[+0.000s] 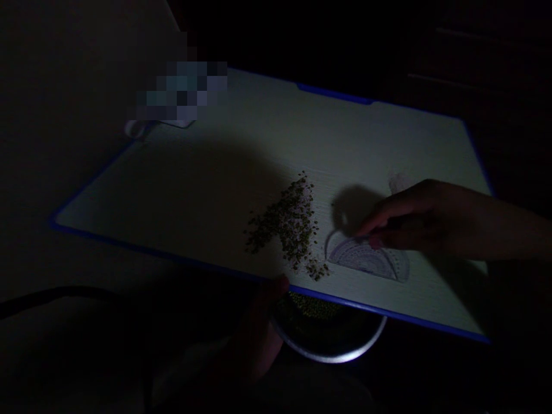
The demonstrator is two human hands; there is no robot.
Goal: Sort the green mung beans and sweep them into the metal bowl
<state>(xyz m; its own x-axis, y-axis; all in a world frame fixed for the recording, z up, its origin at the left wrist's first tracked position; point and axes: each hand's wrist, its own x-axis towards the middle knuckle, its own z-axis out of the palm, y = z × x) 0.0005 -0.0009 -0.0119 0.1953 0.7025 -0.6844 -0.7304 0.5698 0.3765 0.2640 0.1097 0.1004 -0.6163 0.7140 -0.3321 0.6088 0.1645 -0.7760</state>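
Observation:
My right hand (431,221) pinches the top of a clear plastic protractor (366,259), whose straight edge faces the near side of a white board (207,172) with a blue rim. Just left of the protractor lies a loose pile of small greenish seeds or beans (297,221) mixed with pale bits. A metal bowl (340,357) with small green beans (317,306) inside sits under the board's near edge, which covers its far part. My left hand (265,339) is closed around the bowl's left side, its thumb at the board's edge. Deep shadow hides most of its fingers.
A blurred-out object (181,95) rests on the board's far left corner, with a pale rounded piece (134,129) beside it. Near the right hand is a small pale patch (397,181). A dark cord or strap (64,291) curves in at the left. The surroundings are very dark.

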